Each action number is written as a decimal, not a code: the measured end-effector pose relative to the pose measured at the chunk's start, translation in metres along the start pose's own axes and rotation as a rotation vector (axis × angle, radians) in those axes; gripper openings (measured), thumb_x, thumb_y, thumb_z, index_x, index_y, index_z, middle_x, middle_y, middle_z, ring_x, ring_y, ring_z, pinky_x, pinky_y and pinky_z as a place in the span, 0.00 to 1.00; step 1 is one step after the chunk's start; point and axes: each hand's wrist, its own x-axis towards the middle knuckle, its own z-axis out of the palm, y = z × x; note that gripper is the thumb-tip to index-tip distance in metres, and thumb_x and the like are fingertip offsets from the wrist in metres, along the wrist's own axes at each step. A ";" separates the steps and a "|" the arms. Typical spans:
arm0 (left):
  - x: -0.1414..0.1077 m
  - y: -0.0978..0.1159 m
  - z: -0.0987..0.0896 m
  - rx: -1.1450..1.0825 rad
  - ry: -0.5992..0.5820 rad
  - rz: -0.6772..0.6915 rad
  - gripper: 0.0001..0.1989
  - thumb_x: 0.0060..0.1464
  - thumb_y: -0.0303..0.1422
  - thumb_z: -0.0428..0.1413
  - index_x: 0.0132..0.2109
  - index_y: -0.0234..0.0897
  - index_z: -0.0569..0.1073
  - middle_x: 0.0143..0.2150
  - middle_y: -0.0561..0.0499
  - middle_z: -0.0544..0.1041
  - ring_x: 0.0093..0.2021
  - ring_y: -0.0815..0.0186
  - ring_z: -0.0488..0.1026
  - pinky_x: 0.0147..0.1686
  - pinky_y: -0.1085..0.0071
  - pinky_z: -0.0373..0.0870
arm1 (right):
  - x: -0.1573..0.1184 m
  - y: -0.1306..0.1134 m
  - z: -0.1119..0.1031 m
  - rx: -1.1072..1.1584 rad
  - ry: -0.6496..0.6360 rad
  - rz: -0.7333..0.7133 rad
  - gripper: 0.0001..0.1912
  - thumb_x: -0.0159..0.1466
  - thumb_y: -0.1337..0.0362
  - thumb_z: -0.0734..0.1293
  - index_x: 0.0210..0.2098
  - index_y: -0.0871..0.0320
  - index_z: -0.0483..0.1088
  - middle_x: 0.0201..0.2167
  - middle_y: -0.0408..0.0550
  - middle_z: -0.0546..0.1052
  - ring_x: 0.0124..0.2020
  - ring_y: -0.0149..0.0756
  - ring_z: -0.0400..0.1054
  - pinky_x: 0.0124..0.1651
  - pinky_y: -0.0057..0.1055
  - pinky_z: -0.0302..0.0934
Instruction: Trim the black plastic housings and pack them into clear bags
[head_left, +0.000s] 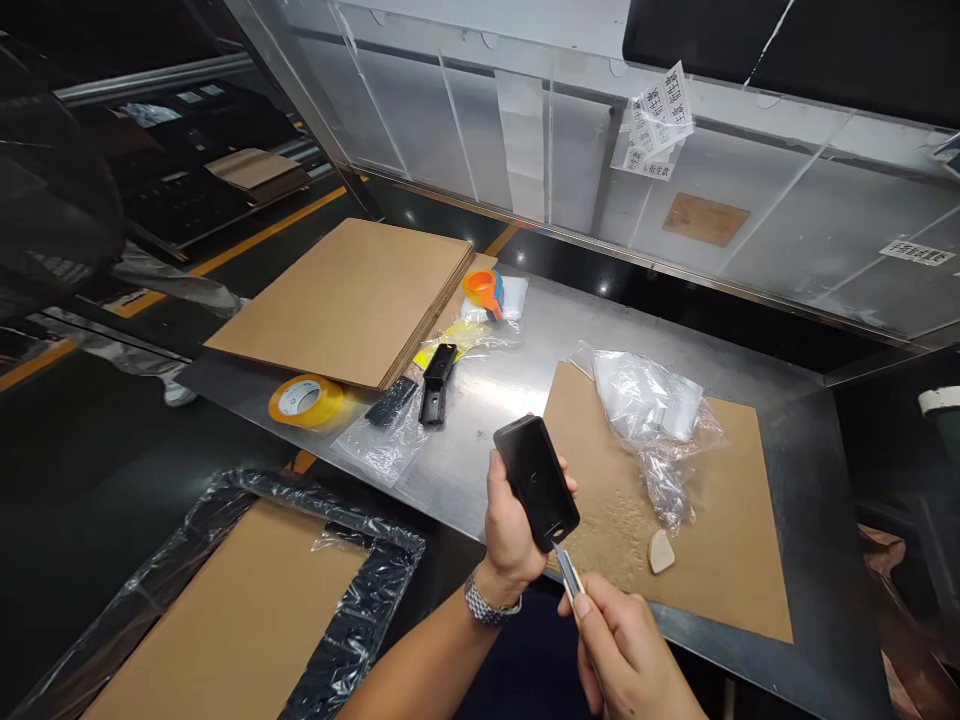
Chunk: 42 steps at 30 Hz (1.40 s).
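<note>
Low in the frame's centre, the left hand [510,525] grips a black plastic part [536,483] (upright, tilted); the right hand [622,645] pinches a small blade [568,572] touching its lower edge.

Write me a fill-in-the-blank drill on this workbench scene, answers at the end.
The left hand holds a flat black plastic ____.
The right hand presses a thin metal ____ against that part's lower edge.
A roll of ____ tape lies beside the stack of brown cardboard sheets.
The crumpled clear plastic bag rests on a flat ____ sheet.

Answers: part; blade; yellow; cardboard
</note>
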 end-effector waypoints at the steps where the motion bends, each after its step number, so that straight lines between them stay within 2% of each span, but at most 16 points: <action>1: 0.000 0.000 0.000 0.005 -0.005 0.009 0.26 0.53 0.52 0.44 0.34 0.33 0.74 0.28 0.49 0.74 0.24 0.67 0.71 0.25 0.73 0.67 | -0.001 0.000 0.000 -0.001 0.002 -0.001 0.28 0.65 0.43 0.44 0.37 0.60 0.61 0.09 0.35 0.60 0.09 0.23 0.53 0.14 0.18 0.47; 7: -0.003 -0.002 -0.002 0.024 -0.015 0.029 0.27 0.52 0.53 0.45 0.33 0.33 0.74 0.28 0.49 0.75 0.24 0.68 0.71 0.25 0.73 0.68 | -0.001 0.001 0.001 -0.021 -0.002 -0.022 0.27 0.65 0.45 0.45 0.36 0.60 0.61 0.08 0.35 0.60 0.09 0.23 0.53 0.14 0.18 0.47; 21: -0.012 0.000 -0.007 0.062 -0.054 0.042 0.27 0.50 0.54 0.48 0.31 0.32 0.75 0.28 0.49 0.74 0.25 0.67 0.71 0.26 0.72 0.68 | -0.004 0.000 0.006 0.039 -0.047 0.046 0.28 0.64 0.43 0.46 0.36 0.60 0.61 0.08 0.34 0.59 0.09 0.23 0.52 0.15 0.18 0.48; 26: -0.013 -0.001 -0.009 0.046 -0.033 0.074 0.26 0.51 0.53 0.47 0.35 0.33 0.74 0.28 0.49 0.74 0.24 0.67 0.71 0.24 0.73 0.67 | -0.005 0.002 0.014 0.202 -0.049 0.086 0.27 0.62 0.41 0.49 0.36 0.60 0.60 0.07 0.33 0.59 0.08 0.22 0.49 0.14 0.17 0.45; 30: -0.011 0.000 -0.009 -0.047 0.032 0.126 0.25 0.51 0.52 0.46 0.33 0.34 0.73 0.27 0.50 0.74 0.24 0.67 0.71 0.24 0.73 0.67 | -0.001 0.004 0.023 0.474 -0.054 0.113 0.27 0.59 0.40 0.53 0.37 0.60 0.59 0.06 0.32 0.58 0.07 0.22 0.46 0.12 0.18 0.42; 32: -0.011 0.002 -0.010 -0.104 0.065 0.152 0.24 0.53 0.51 0.45 0.31 0.34 0.73 0.27 0.51 0.74 0.24 0.68 0.71 0.24 0.73 0.67 | 0.000 0.003 0.027 0.527 -0.031 0.092 0.28 0.59 0.39 0.53 0.37 0.61 0.59 0.06 0.32 0.58 0.07 0.22 0.45 0.11 0.18 0.42; 34: -0.010 0.005 -0.011 -0.157 0.086 0.175 0.23 0.53 0.50 0.45 0.31 0.35 0.73 0.27 0.51 0.74 0.24 0.68 0.71 0.26 0.73 0.68 | 0.000 0.002 0.028 0.432 0.035 0.038 0.28 0.61 0.40 0.50 0.37 0.61 0.60 0.08 0.34 0.61 0.07 0.22 0.46 0.12 0.18 0.43; 36: -0.011 0.008 -0.013 -0.201 0.097 0.196 0.22 0.53 0.49 0.45 0.31 0.35 0.73 0.27 0.51 0.73 0.25 0.68 0.71 0.27 0.73 0.68 | -0.001 0.002 0.029 0.179 0.154 -0.084 0.26 0.65 0.46 0.48 0.39 0.62 0.62 0.10 0.38 0.65 0.08 0.24 0.51 0.13 0.20 0.47; 39: -0.014 0.013 -0.016 -0.248 0.121 0.241 0.22 0.53 0.49 0.45 0.31 0.36 0.73 0.27 0.52 0.73 0.25 0.68 0.70 0.27 0.72 0.69 | -0.001 0.005 0.032 -0.428 0.454 -0.405 0.20 0.68 0.58 0.48 0.42 0.63 0.65 0.15 0.43 0.70 0.14 0.29 0.63 0.19 0.23 0.53; 42: -0.018 0.016 -0.019 -0.268 0.150 0.317 0.20 0.54 0.49 0.43 0.38 0.41 0.73 0.27 0.52 0.72 0.24 0.67 0.70 0.26 0.72 0.68 | 0.000 0.006 0.037 -0.960 0.681 -0.649 0.15 0.67 0.67 0.52 0.45 0.67 0.66 0.18 0.45 0.71 0.17 0.30 0.66 0.19 0.25 0.53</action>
